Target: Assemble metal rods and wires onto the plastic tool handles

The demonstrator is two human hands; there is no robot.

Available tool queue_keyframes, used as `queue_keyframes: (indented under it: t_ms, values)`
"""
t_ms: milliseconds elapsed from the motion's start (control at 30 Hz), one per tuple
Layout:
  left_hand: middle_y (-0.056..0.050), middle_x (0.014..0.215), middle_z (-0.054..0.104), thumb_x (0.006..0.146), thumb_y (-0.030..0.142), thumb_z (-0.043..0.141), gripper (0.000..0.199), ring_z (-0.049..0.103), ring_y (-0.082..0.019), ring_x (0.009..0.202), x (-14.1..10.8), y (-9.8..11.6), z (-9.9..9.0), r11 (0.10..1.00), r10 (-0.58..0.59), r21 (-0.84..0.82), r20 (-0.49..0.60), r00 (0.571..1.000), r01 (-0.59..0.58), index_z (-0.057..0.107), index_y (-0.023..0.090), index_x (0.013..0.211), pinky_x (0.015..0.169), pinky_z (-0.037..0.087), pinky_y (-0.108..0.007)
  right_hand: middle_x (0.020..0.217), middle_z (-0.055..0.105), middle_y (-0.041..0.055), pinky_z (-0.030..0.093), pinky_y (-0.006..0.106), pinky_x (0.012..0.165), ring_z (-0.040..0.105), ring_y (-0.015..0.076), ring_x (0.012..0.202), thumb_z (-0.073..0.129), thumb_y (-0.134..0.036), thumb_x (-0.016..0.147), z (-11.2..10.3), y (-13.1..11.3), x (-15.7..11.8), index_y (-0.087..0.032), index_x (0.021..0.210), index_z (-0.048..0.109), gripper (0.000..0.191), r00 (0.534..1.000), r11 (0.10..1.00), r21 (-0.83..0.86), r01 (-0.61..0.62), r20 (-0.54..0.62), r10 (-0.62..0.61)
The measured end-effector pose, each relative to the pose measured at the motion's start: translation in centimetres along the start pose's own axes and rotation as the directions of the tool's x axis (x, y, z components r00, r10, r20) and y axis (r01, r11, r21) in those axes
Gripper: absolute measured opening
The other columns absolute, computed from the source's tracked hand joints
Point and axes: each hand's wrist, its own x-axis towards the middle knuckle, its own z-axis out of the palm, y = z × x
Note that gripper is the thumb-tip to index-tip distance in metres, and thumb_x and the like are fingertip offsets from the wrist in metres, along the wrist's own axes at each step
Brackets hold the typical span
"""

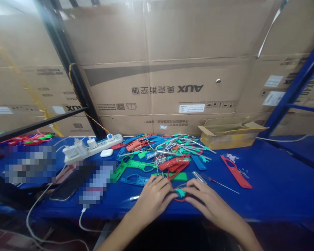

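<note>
With a fingertip grip, my left hand (157,192) and right hand (208,196) pinch a teal plastic piece (180,192) over a blue surface (282,195). Colorful plastic casings (174,162) lie heaped just beyond.

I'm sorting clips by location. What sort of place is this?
Probably a makeshift workshop bench: a heap of coloured plastic parts on a blue tabletop, a thin screwdriver-like tool nearby, and printed cardboard lining the back.
</note>
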Motion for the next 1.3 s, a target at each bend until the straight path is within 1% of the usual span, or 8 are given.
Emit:
queue_keyframes:
  t_ms: [233, 367, 467, 700, 867, 1133, 1300]
  values:
    - [-0.002, 0.095, 0.07, 0.101, 0.03, 0.065, 0.015, 0.063, -0.021, 0.088, 0.06, -0.01, -0.16, 1.0, -0.013, -0.007, 0.017, 1.0, 0.013, 0.061, 0.019, 0.092, 0.083, 0.041, -0.036, 0.122, 0.06, 0.0029, 0.047, 0.036, 0.102, 0.057, 0.0206, 0.116, 0.049, -0.042, 0.107, -0.01, 0.01, 0.08, -0.034, 0.13, 0.062, 0.027, 1.0, 1.0, 0.015, -0.008, -0.001, 0.008]
    - [-0.002, 0.095, 0.07, 0.102, 0.031, 0.064, 0.016, 0.063, -0.021, 0.087, 0.05, 0.03, -0.11, 1.0, -0.013, -0.01, 0.017, 1.0, 0.013, 0.061, 0.019, 0.092, 0.083, 0.042, -0.036, 0.125, 0.06, 0.0026, 0.047, 0.035, 0.103, 0.056, 0.0205, 0.118, 0.051, -0.041, 0.107, 0.03, 0.1, 0.09, -0.035, 0.134, 0.06, 0.029, 1.0, 1.0, 0.014, -0.016, -0.004, 0.016]
    - [-0.002, 0.095, 0.07, 0.103, 0.032, 0.062, 0.017, 0.063, -0.021, 0.087, 0.04, 0.02, -0.05, 1.0, -0.014, -0.014, 0.017, 1.0, 0.014, 0.062, 0.019, 0.093, 0.083, 0.043, -0.036, 0.124, 0.06, 0.0026, 0.048, 0.035, 0.101, 0.057, 0.0206, 0.117, 0.051, -0.04, 0.106, 0.1, 0.15, 0.07, -0.036, 0.132, 0.061, 0.028, 1.0, 1.0, 0.016, -0.012, -0.004, 0.012]
    - [-0.002, 0.095, 0.07, 0.105, 0.033, 0.059, 0.018, 0.063, -0.022, 0.088, 0.06, -0.04, -0.08, 1.0, -0.021, -0.021, 0.025, 0.999, 0.021, 0.061, 0.019, 0.093, 0.083, 0.043, -0.037, 0.125, 0.06, 0.0038, 0.045, 0.038, 0.106, 0.056, 0.0216, 0.119, 0.05, -0.042, 0.107, 0.19, 0.23, -0.02, -0.035, 0.131, 0.061, 0.028, 1.0, 1.0, 0.016, -0.01, 0.001, 0.01]
    - [-0.002, 0.095, 0.07, 0.102, 0.031, 0.064, 0.015, 0.063, -0.022, 0.088, 0.03, 0.03, -0.11, 1.0, -0.024, -0.017, 0.026, 0.999, 0.025, 0.061, 0.019, 0.093, 0.083, 0.043, -0.037, 0.125, 0.059, 0.0032, 0.046, 0.038, 0.105, 0.056, 0.0213, 0.119, 0.049, -0.041, 0.107, 0.09, 0.22, 0.02, -0.036, 0.131, 0.06, 0.027, 1.0, 1.0, 0.017, -0.015, 0.01, 0.014]
    - [-0.002, 0.095, 0.07, 0.104, 0.033, 0.061, 0.018, 0.063, -0.021, 0.088, 0.12, -0.04, -0.12, 1.0, -0.022, -0.006, 0.029, 0.999, 0.022, 0.062, 0.02, 0.092, 0.083, 0.044, -0.037, 0.123, 0.059, 0.0038, 0.047, 0.038, 0.103, 0.056, 0.0216, 0.117, 0.049, -0.041, 0.107, 0.01, 0.34, 0.16, -0.034, 0.131, 0.062, 0.028, 1.0, 1.0, 0.018, -0.004, 0.013, 0.004]
    - [-0.002, 0.094, 0.07, 0.103, 0.032, 0.063, 0.017, 0.063, -0.022, 0.087, 0.1, 0.05, -0.18, 1.0, -0.016, 0.0, 0.028, 0.999, 0.016, 0.062, 0.019, 0.092, 0.081, 0.044, -0.036, 0.121, 0.059, 0.0036, 0.047, 0.038, 0.104, 0.056, 0.0211, 0.115, 0.049, -0.039, 0.107, -0.07, 0.25, 0.08, -0.037, 0.136, 0.061, 0.031, 1.0, 1.0, -0.009, 0.017, 0.024, -0.017]
